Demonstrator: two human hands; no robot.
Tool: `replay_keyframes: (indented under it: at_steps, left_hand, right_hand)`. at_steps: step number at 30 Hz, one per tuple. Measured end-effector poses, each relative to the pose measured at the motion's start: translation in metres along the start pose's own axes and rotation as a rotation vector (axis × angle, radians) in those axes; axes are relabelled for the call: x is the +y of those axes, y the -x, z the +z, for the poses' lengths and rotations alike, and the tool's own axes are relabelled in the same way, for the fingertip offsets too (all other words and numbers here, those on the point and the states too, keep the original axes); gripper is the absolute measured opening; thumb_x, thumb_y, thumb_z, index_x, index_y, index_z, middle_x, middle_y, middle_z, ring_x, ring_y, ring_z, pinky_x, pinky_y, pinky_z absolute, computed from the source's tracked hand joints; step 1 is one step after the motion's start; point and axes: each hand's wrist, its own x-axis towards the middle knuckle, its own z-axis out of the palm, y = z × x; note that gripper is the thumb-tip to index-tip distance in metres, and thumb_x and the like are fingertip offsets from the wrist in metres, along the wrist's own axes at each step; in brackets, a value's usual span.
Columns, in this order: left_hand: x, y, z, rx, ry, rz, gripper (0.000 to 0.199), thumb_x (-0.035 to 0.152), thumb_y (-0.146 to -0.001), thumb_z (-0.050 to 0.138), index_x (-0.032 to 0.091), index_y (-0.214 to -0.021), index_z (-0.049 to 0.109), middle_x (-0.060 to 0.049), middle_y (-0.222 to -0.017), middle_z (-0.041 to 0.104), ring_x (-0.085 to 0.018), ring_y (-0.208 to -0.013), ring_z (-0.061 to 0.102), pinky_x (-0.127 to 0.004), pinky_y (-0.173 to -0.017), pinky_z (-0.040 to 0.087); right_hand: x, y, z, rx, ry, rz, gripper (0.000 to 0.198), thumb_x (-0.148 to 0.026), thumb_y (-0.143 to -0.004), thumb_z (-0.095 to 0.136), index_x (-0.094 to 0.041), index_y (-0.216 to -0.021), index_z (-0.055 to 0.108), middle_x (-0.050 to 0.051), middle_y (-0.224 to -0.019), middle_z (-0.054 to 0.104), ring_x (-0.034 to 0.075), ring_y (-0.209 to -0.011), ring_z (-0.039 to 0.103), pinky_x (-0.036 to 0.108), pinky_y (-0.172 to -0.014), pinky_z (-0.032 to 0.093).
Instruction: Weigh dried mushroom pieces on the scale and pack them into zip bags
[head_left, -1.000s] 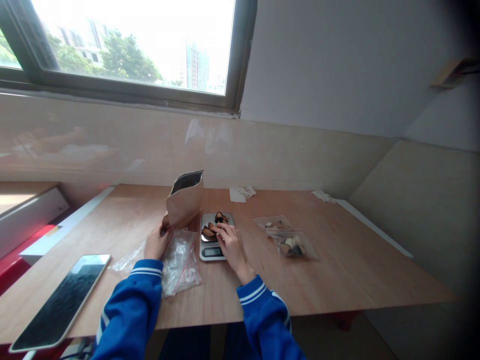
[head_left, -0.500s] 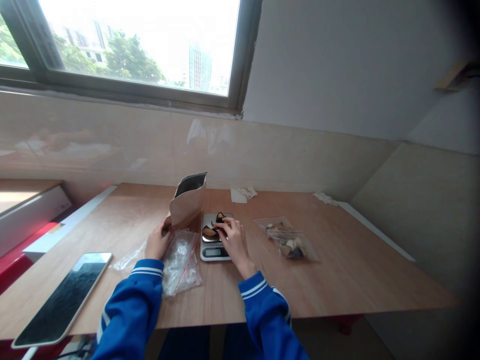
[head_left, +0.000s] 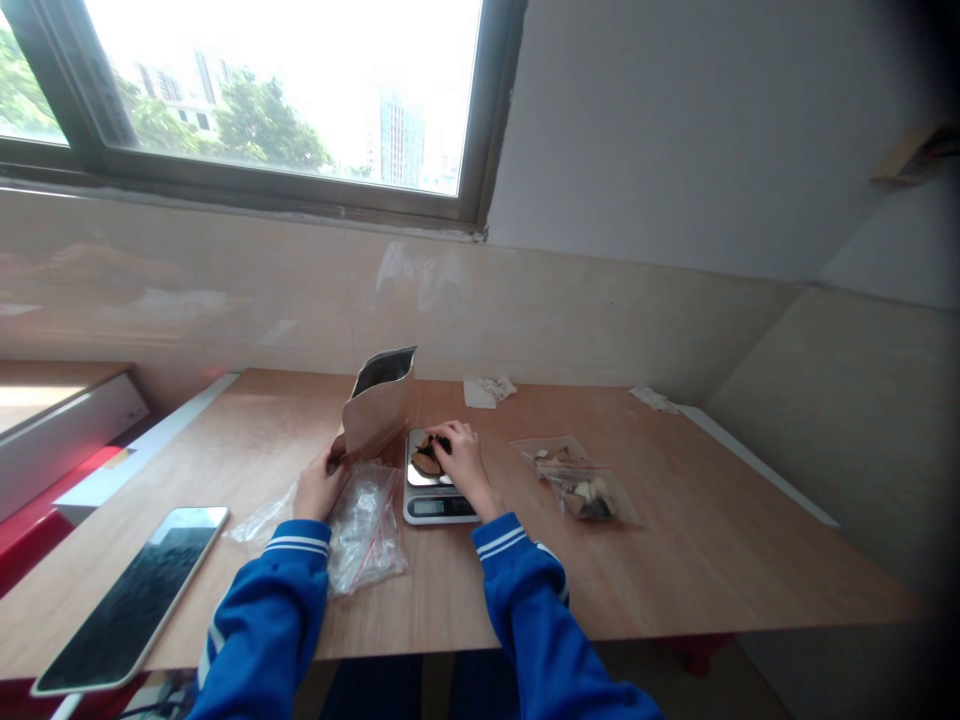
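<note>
My left hand (head_left: 318, 486) is closed at the lower left edge of a brown paper pouch (head_left: 379, 410), which stands with its foil-lined mouth open. Under and beside that hand lie clear zip bags (head_left: 366, 535). My right hand (head_left: 463, 468) reaches over a small digital kitchen scale (head_left: 420, 508), fingers pinched on a dark dried piece. Other dried slices (head_left: 425, 461), tan with dark edges, rest on the scale's metal plate. Part of the plate and the pinched piece are hidden by the fingers.
Right of the scale lie two zip bags of dried pieces (head_left: 589, 495). A phone (head_left: 131, 600) with a white cable lies at the left front. Crumpled white paper (head_left: 480, 392) is at the back by the wall, with another white scrap (head_left: 652, 399) farther right.
My right hand has moved slightly left and away from me over the plate, and the dried pieces there now sit closer together. My left hand and the pouch are nearly unchanged.
</note>
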Motion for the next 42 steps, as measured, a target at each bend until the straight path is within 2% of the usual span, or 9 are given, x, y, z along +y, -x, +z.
replay_keyframes:
  at_steps: [6,10,17,22,25,29,35,38,42]
  left_hand:
    - [0.001,0.001,0.001,-0.002,0.011,-0.003,0.047,0.044,-0.081,0.045,0.02,-0.12,0.056,-0.011,-0.111,0.067,-0.027,-0.104,0.061,-0.031,-0.084,0.045]
    - [0.003,0.001,0.0,-0.006,0.011,-0.002,0.048,0.044,-0.08,0.045,0.021,-0.12,0.057,-0.009,-0.109,0.068,-0.027,-0.101,0.062,-0.03,-0.082,0.046]
    - [0.002,0.002,0.0,-0.002,0.037,0.031,0.048,0.041,-0.078,0.047,0.02,-0.119,0.057,-0.008,-0.11,0.067,-0.025,-0.1,0.062,-0.029,-0.084,0.046]
    - [0.001,0.002,0.0,0.022,0.049,0.034,0.047,0.038,-0.075,0.05,0.021,-0.118,0.058,-0.005,-0.111,0.068,-0.024,-0.101,0.062,-0.029,-0.086,0.046]
    - [0.003,0.004,-0.002,0.018,0.071,0.049,0.046,0.033,-0.074,0.05,0.021,-0.118,0.059,-0.004,-0.111,0.068,-0.023,-0.101,0.062,-0.027,-0.087,0.046]
    - [0.009,0.007,-0.005,0.005,0.106,0.078,0.047,0.031,-0.075,0.048,0.022,-0.12,0.057,-0.003,-0.113,0.067,-0.022,-0.102,0.062,-0.027,-0.088,0.045]
    - [0.011,0.008,-0.006,0.009,0.158,0.115,0.046,0.031,-0.074,0.051,0.022,-0.119,0.058,-0.004,-0.114,0.066,-0.022,-0.105,0.06,-0.027,-0.09,0.044]
    - [0.011,0.008,-0.005,0.011,0.207,0.134,0.044,0.031,-0.075,0.052,0.021,-0.118,0.058,-0.004,-0.114,0.066,-0.022,-0.107,0.059,-0.028,-0.092,0.044]
    - [0.011,0.009,-0.004,0.01,0.277,0.154,0.042,0.034,-0.076,0.053,0.021,-0.115,0.06,-0.005,-0.114,0.066,-0.022,-0.107,0.059,-0.031,-0.093,0.043]
  right_hand:
    - [0.006,0.029,-0.009,0.179,-0.255,0.057,0.028,-0.011,-0.084,0.043,-0.02,-0.091,0.068,0.006,-0.092,0.06,0.019,-0.088,0.057,0.031,-0.08,0.045]
    - [0.006,0.041,-0.019,0.259,-0.326,0.101,0.028,-0.012,-0.083,0.041,-0.019,-0.087,0.068,0.006,-0.09,0.059,0.018,-0.085,0.058,0.03,-0.076,0.046]
    - [-0.032,0.028,-0.055,0.252,-0.397,0.011,0.026,-0.013,-0.085,0.041,-0.021,-0.085,0.066,0.005,-0.091,0.06,0.017,-0.091,0.058,0.029,-0.081,0.048]
    - [-0.062,0.012,-0.073,0.078,-0.424,-0.17,0.03,-0.011,-0.089,0.038,-0.023,-0.099,0.064,0.005,-0.102,0.06,0.016,-0.101,0.056,0.03,-0.091,0.046]
    - [-0.065,0.005,-0.068,-0.038,-0.32,-0.26,0.033,-0.011,-0.089,0.038,-0.023,-0.108,0.062,0.005,-0.109,0.059,0.017,-0.106,0.054,0.032,-0.097,0.043]
    - [-0.064,0.001,-0.059,-0.095,-0.184,-0.319,0.033,-0.01,-0.089,0.039,-0.021,-0.111,0.061,0.007,-0.109,0.058,0.019,-0.109,0.051,0.034,-0.099,0.042]
    - [-0.07,-0.001,-0.064,-0.053,-0.083,-0.297,0.028,-0.012,-0.09,0.04,-0.019,-0.105,0.062,0.008,-0.103,0.056,0.02,-0.101,0.052,0.034,-0.093,0.044]
    - [-0.067,-0.003,-0.066,-0.178,-0.079,-0.275,0.025,-0.01,-0.088,0.041,-0.017,-0.098,0.063,0.007,-0.101,0.061,0.018,-0.099,0.055,0.031,-0.091,0.045]
    - [-0.058,-0.002,-0.063,-0.365,-0.06,-0.17,0.027,-0.008,-0.086,0.043,-0.017,-0.1,0.064,0.008,-0.103,0.066,0.019,-0.099,0.059,0.031,-0.089,0.046]
